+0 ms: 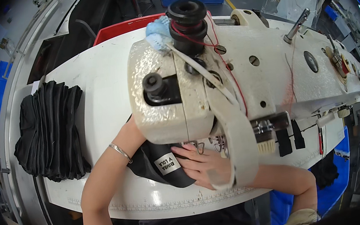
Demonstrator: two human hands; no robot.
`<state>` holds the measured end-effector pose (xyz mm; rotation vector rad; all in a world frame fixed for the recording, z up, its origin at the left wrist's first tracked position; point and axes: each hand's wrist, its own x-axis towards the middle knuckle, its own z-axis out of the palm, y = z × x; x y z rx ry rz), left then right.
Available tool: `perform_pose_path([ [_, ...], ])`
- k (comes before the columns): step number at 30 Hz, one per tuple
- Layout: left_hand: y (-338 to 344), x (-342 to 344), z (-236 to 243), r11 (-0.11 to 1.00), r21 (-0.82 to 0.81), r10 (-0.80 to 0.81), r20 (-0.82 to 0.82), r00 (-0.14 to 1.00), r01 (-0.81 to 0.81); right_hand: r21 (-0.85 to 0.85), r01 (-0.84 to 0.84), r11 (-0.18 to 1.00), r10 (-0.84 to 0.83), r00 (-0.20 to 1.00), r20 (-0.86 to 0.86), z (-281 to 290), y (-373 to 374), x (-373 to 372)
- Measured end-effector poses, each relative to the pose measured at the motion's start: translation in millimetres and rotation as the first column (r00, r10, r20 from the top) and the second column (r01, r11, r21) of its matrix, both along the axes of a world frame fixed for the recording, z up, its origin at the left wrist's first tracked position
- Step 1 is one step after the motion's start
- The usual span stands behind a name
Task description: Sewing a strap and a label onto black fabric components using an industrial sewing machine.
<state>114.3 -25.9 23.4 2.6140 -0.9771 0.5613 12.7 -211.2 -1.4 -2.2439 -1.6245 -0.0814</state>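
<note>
Black fabric (147,162), right hand (205,164) spread atop, left hand (134,130) mostly hidden, grip unclear

White rectangular label (167,164), black lettering, on black fabric (179,179) beside right hand (206,165), black ruler scale (164,207) on white tabletop (124,192) below the grip

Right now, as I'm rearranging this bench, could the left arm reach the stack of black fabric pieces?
Probably yes: the left arm is near the stack, with only white tabletop showing between them.
</note>
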Motion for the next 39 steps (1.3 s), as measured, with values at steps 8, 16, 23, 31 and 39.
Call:
perform_pose_path([
  [8,39.7,-18.6,3.4,1.0,0.001,-0.006,-0.24,0.971,0.006,0.302,0.301,0.904,-0.056,0.786,-0.616,-38.1,-1.0,-2.3],
  [16,35.8,-11.3,5.7,0.999,0.0,0.038,-0.405,0.914,-0.041,0.233,0.198,0.952,-0.146,0.964,-0.223,-27.3,-1.9,6.6],
  [23,33.7,-23.2,5.0,0.998,-0.016,0.04,-0.533,0.845,-0.058,0.118,0.169,0.979,-0.07,0.812,-0.58,-1.5,-15.0,11.7],
  [31,51.3,-18.8,11.6,0.983,0.042,0.163,-0.651,0.742,-0.179,0.325,0.116,0.939,0.033,0.907,-0.419,-15.7,2.6,18.7],
  [39,83.0,-63.5,9.4,0.965,-0.124,0.027,-0.828,0.561,-0.23,0.099,-0.088,0.991,0.047,0.933,0.356,15.4,-16.5,-2.0],
])
